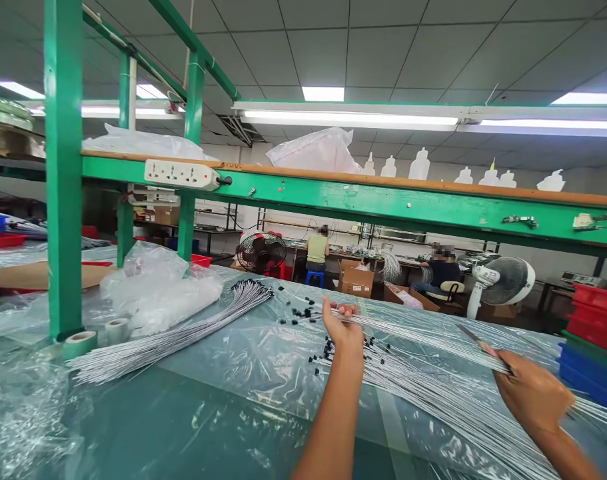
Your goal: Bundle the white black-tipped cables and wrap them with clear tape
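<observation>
My left hand (344, 323) is closed around a bundle of thin white wires (418, 333) near its left end, and several black connectors show close by. Farther right, my right hand (533, 390) is closed where the same bundle runs through it. A slim, pointed metal blade (468, 332) sticks out of that hand; its exact kind is unclear. Below both hands, a larger spread of white wires (433, 393) with black connectors (328, 350) lies on the table. To the left rests a separate gathered wire bundle (183, 333), its black ends facing away.
Clear plastic sheeting (243, 353) covers the green table. A green post (63, 200), tape rolls (80, 344) and a crumpled plastic bag (158, 287) stand left. Stacked bins (596, 313) border the right; a green shelf beam (333, 193) crosses above. Two people sit farther back.
</observation>
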Tool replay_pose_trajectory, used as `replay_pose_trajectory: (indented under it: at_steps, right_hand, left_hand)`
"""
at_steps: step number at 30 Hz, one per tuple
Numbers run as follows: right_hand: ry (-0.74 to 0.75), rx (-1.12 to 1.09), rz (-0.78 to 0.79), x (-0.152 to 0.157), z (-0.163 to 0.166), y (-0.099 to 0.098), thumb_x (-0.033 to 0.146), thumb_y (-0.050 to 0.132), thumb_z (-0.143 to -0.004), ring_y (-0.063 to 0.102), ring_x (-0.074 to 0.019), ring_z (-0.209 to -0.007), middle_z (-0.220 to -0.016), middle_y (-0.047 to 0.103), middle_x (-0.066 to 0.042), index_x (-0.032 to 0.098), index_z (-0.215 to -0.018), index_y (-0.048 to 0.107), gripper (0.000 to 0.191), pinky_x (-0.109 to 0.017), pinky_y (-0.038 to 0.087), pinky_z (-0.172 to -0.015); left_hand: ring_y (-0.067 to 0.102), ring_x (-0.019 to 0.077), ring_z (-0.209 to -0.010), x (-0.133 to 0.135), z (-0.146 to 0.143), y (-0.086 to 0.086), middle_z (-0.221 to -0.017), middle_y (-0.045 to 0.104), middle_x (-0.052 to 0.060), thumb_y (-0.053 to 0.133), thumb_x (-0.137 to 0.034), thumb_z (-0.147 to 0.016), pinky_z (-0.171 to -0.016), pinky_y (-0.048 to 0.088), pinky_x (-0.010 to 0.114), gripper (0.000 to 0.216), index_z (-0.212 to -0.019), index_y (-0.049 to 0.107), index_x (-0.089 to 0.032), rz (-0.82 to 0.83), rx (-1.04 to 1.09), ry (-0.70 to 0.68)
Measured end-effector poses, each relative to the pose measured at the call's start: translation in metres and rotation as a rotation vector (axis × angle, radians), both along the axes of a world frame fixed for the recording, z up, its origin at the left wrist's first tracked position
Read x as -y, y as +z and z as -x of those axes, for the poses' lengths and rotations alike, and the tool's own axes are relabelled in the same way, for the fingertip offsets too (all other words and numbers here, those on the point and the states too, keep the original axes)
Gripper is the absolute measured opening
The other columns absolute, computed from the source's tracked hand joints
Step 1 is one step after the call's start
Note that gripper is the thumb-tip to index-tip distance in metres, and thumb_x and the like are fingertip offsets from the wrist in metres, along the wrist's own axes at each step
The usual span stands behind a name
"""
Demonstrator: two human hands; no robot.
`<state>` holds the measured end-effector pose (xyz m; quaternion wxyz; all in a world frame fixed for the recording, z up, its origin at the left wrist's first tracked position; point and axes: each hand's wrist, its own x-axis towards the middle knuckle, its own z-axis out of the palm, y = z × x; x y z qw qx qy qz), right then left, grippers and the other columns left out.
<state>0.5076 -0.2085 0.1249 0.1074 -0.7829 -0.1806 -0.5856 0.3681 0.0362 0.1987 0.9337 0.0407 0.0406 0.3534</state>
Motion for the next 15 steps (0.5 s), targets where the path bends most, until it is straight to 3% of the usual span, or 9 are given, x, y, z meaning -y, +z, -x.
replay_pose_trajectory:
  at_steps: [3,6,9,11,15]
  right_hand:
    - [-0.037,0.193,-0.069,-0.008,0.003,0.016,0.040,0.042,-0.080,0.046,-0.0154,-0.041,-0.039,0.053,-0.004,0.017,-0.050,0.061,0.042,-0.023,0.024,-0.040]
    - [0.059,0.133,0.063,-0.008,0.001,0.015,0.040,0.041,-0.079,0.047,-0.0149,-0.044,-0.043,0.055,-0.003,0.020,-0.049,0.058,0.040,-0.024,0.030,-0.047]
    - [0.276,-0.098,0.292,-0.013,0.004,-0.007,0.040,0.040,-0.077,0.054,-0.0176,-0.055,-0.059,0.063,-0.005,0.020,-0.063,0.061,0.032,-0.027,0.037,-0.056]
    - [0.414,-0.261,0.346,-0.023,0.013,-0.031,0.041,0.040,-0.077,0.055,-0.0188,-0.057,-0.063,0.064,-0.006,0.021,-0.070,0.061,0.030,-0.028,0.039,-0.057]
    - [0.725,-0.515,0.436,-0.048,0.043,-0.076,0.045,0.049,-0.072,0.059,-0.0238,-0.071,-0.075,0.067,-0.006,0.025,-0.076,0.063,0.025,-0.034,0.043,-0.066]
  left_hand:
    - [0.033,0.0041,-0.029,-0.005,0.010,0.000,-0.034,0.031,-0.008,0.027,-0.028,-0.085,-0.042,0.034,0.018,0.036,-0.050,0.027,-0.019,0.075,-0.131,-0.070]
    - [0.027,0.0041,-0.025,-0.011,0.021,0.003,-0.032,0.027,-0.008,0.022,-0.023,-0.086,-0.037,0.027,0.018,0.037,-0.049,0.025,-0.020,0.057,-0.153,-0.125]
    - [0.020,0.0020,-0.024,-0.019,0.034,0.013,-0.032,0.023,-0.010,0.029,-0.031,-0.086,-0.034,0.020,0.015,0.037,-0.051,0.030,-0.018,-0.046,-0.034,-0.083]
    - [0.018,0.0014,-0.025,-0.023,0.042,0.016,-0.033,0.023,-0.010,0.036,-0.040,-0.083,-0.033,0.016,0.014,0.037,-0.054,0.036,-0.017,-0.163,0.047,-0.091]
    - [0.014,0.0006,-0.026,-0.028,0.060,0.001,-0.034,0.024,-0.010,0.046,-0.046,-0.077,-0.032,0.009,0.015,0.037,-0.057,0.045,-0.015,-0.427,0.082,-0.233]
